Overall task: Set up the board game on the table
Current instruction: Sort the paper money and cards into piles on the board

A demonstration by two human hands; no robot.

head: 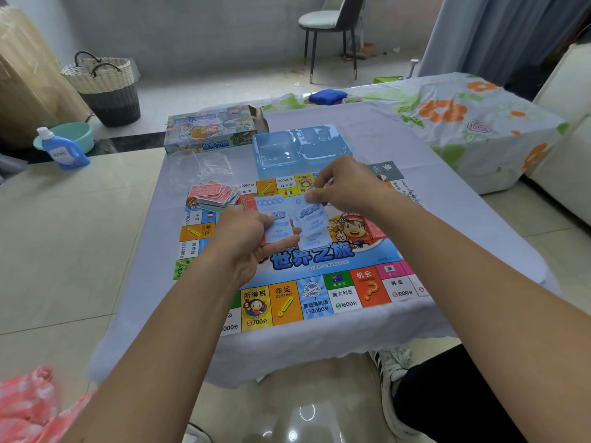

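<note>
Above the game board (297, 276), left hand (246, 238) is gripping paper money (277, 225), long axis running near-to-far. Right hand (345, 187) is pinching one note (315, 223) just right, peeling it away.

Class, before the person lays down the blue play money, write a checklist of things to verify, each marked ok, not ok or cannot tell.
1. Board lies flat and unfolded on the table: ok.
2. Both hands grip the blue notes, left hand and right hand: ok.
3. Notes sorted by value: cannot tell, print is blurred.
4. Red cards stacked neatly: not ok, they are fanned loosely over the board's corner.
5. Plastic tray emptied: ok, its compartments look bare.
6. Game box clear of the board: ok.
</note>
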